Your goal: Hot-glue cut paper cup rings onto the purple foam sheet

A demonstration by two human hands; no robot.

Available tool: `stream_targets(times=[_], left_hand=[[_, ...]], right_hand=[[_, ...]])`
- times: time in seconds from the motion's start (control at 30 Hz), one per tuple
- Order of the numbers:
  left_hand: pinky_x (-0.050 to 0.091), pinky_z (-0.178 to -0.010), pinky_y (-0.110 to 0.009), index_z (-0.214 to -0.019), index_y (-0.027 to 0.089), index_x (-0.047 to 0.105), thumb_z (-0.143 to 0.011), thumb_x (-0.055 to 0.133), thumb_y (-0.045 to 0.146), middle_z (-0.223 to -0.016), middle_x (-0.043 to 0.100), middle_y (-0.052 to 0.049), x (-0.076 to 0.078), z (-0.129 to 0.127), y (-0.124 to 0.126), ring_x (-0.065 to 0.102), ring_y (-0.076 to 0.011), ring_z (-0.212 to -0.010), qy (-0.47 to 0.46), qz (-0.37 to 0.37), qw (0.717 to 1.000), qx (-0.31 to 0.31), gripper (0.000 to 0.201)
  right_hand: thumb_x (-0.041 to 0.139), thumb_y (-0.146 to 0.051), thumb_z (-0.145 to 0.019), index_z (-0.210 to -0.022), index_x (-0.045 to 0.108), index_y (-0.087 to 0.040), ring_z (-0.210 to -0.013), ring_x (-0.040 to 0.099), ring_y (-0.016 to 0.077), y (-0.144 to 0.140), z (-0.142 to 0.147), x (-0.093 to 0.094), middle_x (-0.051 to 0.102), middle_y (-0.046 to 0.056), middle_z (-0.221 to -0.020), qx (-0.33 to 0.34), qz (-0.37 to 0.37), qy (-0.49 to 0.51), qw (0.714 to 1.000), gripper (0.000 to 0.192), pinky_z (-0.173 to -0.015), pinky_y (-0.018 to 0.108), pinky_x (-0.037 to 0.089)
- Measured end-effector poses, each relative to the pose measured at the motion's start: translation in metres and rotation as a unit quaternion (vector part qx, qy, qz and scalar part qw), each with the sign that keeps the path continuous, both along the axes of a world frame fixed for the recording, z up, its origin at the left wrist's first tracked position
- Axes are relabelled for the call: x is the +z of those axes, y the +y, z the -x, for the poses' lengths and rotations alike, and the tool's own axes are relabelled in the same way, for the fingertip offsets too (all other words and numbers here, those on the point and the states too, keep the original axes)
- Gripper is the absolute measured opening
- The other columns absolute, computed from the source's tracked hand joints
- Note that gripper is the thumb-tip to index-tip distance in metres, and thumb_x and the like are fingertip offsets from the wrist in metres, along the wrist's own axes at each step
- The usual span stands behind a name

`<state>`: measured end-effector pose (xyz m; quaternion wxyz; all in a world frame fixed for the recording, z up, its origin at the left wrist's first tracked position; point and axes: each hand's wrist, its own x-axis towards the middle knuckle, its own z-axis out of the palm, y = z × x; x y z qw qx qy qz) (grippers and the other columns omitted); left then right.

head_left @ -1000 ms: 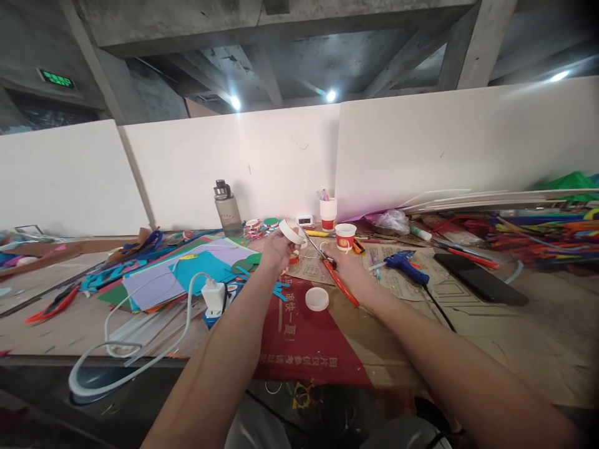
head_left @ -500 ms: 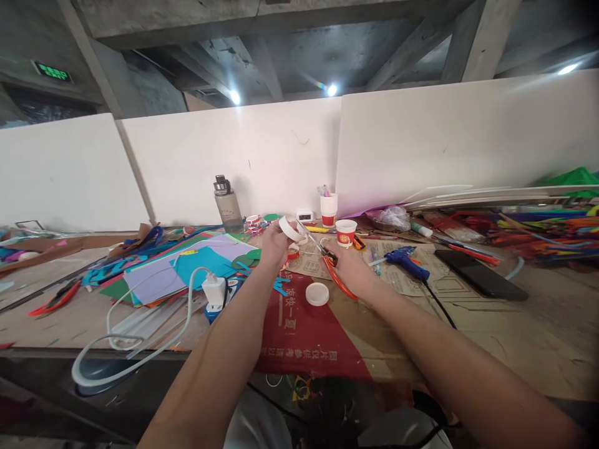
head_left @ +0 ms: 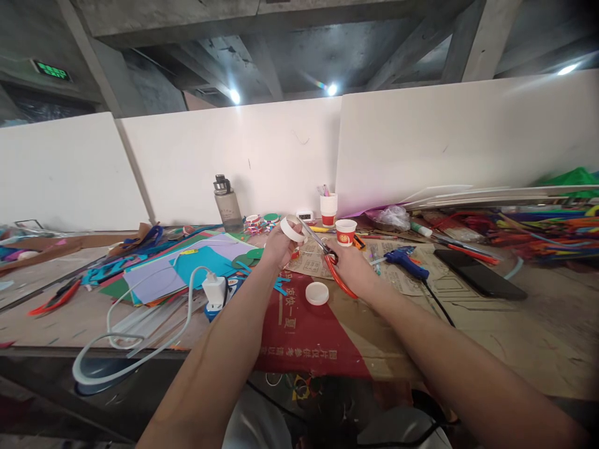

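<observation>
My left hand (head_left: 277, 248) is closed on a white ring (head_left: 292, 234), which looks like a slice of a paper cup and is held tilted above the table. My right hand (head_left: 352, 267) grips a pair of scissors (head_left: 337, 279) by the red-orange handles. The metal blades point up and left, and their tips lie close to the ring's right side; whether they touch it I cannot tell. Below, between my forearms, a shallow white round piece (head_left: 317, 294) lies on the red-printed cardboard (head_left: 309, 337).
A red and white paper cup (head_left: 345, 232) stands behind my right hand, near a cup of pens (head_left: 328, 209). Further right lie a blue glue gun (head_left: 408, 263) and a black phone (head_left: 480, 274). Coloured paper (head_left: 154, 280), a white charger (head_left: 215, 291) and a grey bottle (head_left: 228, 206) are left.
My left hand and the ring have shifted slightly right and turned a little. The scissor blades look closer together. A small green-topped round thing behind my left hand shows more fully.
</observation>
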<state>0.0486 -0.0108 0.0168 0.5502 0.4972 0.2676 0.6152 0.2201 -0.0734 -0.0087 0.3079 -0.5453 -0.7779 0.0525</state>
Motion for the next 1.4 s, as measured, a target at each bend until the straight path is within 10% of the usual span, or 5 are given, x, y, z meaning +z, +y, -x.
stream_targets(times=[0.4,1.13,1.4], left_hand=[[0.038,-0.047,-0.018,-0.069,0.016,0.057,-0.058,0.083,0.030,-0.062,0.056,0.005,-0.003,0.002,0.002,0.050,-0.0057,-0.054,-0.037,-0.049,0.996,0.068,0.032],[0.034,-0.039,-0.018,-0.062,0.016,0.048,-0.054,0.088,0.030,-0.054,0.050,0.006,0.002,-0.001,-0.002,0.043,-0.0041,-0.043,-0.007,-0.011,1.000,-0.014,0.043],[0.035,-0.042,-0.018,-0.069,0.017,0.052,-0.059,0.083,0.034,-0.060,0.054,0.005,0.000,0.004,0.004,0.048,-0.0060,-0.050,-0.036,-0.053,0.995,0.080,0.036]], right_hand=[[0.049,-0.023,-0.090,-0.113,0.065,-0.019,-0.086,0.065,0.0215,-0.003,0.001,0.004,0.073,0.011,-0.098,-0.015,0.017,-0.022,0.999,0.028,-0.072,0.026,0.044],[0.045,-0.023,-0.092,-0.132,0.056,-0.022,-0.090,0.066,0.0233,-0.002,0.002,0.003,0.073,0.013,-0.106,-0.050,0.018,-0.060,0.997,0.041,-0.073,0.029,0.044],[0.045,-0.025,-0.092,-0.128,0.058,-0.022,-0.087,0.066,0.0225,-0.005,0.002,0.005,0.073,0.010,-0.101,-0.045,0.008,-0.081,0.996,0.038,-0.070,0.028,0.043]])
